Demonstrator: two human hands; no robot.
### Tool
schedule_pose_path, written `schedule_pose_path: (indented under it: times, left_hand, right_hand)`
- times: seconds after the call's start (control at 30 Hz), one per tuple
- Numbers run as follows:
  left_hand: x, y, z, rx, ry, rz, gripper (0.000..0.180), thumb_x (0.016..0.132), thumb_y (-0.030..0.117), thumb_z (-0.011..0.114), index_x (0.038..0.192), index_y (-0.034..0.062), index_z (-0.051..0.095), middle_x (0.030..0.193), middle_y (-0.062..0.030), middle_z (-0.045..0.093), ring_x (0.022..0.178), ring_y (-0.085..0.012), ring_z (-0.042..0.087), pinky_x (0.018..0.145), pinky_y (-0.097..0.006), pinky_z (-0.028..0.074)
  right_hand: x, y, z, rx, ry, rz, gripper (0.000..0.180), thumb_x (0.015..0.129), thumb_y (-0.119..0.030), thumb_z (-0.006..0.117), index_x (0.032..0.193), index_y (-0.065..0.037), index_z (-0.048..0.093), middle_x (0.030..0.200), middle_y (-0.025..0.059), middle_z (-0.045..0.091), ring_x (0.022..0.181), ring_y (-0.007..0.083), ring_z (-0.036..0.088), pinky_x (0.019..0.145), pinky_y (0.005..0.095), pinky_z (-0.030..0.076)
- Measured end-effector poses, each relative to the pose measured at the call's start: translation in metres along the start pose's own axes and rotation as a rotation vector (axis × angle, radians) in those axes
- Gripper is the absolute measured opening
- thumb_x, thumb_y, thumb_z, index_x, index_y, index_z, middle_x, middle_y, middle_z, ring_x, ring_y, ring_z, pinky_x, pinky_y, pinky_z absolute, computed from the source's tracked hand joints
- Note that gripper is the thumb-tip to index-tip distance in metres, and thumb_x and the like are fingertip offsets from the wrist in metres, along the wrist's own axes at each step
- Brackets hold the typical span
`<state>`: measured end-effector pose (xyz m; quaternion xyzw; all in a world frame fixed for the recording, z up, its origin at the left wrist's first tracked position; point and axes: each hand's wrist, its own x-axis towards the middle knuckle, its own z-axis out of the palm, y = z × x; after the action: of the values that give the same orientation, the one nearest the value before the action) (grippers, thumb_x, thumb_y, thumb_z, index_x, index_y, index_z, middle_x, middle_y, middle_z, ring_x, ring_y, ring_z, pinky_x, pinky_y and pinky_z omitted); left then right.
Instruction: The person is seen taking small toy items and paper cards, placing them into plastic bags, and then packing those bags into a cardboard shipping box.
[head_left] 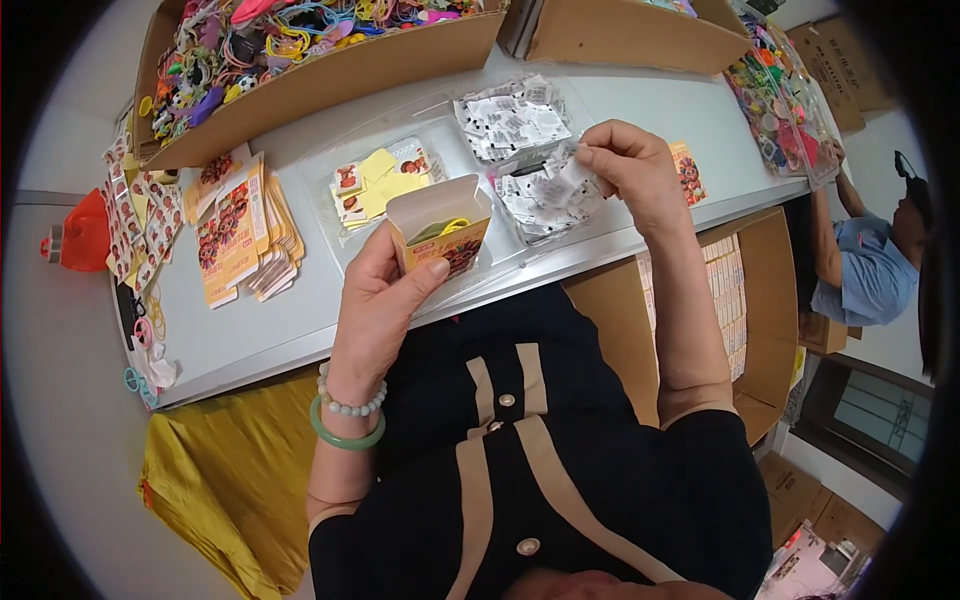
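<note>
My left hand (385, 295) is wrapped round a small printed carton (455, 250), orange and yellow, its top flap raised. Inside the carton's mouth lies a looped yellow cord (453, 227). My right hand (635, 170) pinches a small white paper packet (572, 172) by its edge, over a clear tray section heaped with similar white packets (545, 205). Behind it, another section holds a second heap of packets (515, 118). Left of these, a clear tray (325, 195) holds yellow slips and small printed cards (380, 180).
A cardboard box (330, 75) of colourful trinkets stands at the back left. Flattened cartons (240, 235) are stacked on the left of the table. Below the table's right edge, an open box (770, 300) holds rows of cartons. Another person (865, 260) works at the far right.
</note>
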<state>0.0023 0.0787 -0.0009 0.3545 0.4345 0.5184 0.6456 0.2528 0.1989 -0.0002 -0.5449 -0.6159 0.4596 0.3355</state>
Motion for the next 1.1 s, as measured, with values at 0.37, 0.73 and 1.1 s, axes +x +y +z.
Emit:
schedule_pose_path:
  times: [0.37, 0.73, 1.1]
  left_hand:
    - [0.001, -0.004, 0.003, 0.089, -0.083, 0.028, 0.03, 0.085, 0.003, 0.058, 0.115, 0.0, 0.053, 0.102, -0.0007, 0.058, 0.093, -0.0055, 0.051, 0.083, -0.022, 0.042]
    - [-0.043, 0.019, -0.033, -0.059, 0.128, 0.257, 0.042, 0.085, 0.005, 0.06, 0.123, -0.0016, 0.046, 0.116, -0.0102, 0.056, 0.105, -0.0178, 0.056, 0.092, -0.031, 0.045]
    - [-0.049, 0.014, -0.059, -0.018, 0.222, 0.158, 0.039, 0.086, 0.005, 0.059, 0.122, -0.0015, 0.046, 0.113, -0.0086, 0.057, 0.103, -0.0137, 0.055, 0.09, -0.027, 0.044]
  right_hand:
    - [-0.032, -0.075, 0.045, 0.007, -0.159, -0.485, 0.008, 0.076, -0.003, 0.065, 0.081, 0.001, 0.06, 0.072, 0.0022, 0.057, 0.063, 0.0116, 0.054, 0.054, 0.0249, 0.042]
    - [-0.009, -0.093, 0.103, -0.136, -0.209, -0.764, 0.013, 0.076, -0.002, 0.063, 0.089, 0.0, 0.063, 0.079, 0.0062, 0.058, 0.072, 0.0172, 0.056, 0.063, 0.0289, 0.044]
    - [0.04, -0.035, 0.166, -1.085, -0.373, -0.638, 0.011, 0.079, -0.007, 0.049, 0.084, -0.002, 0.057, 0.086, 0.0164, 0.06, 0.077, 0.0351, 0.061, 0.07, 0.0439, 0.048]
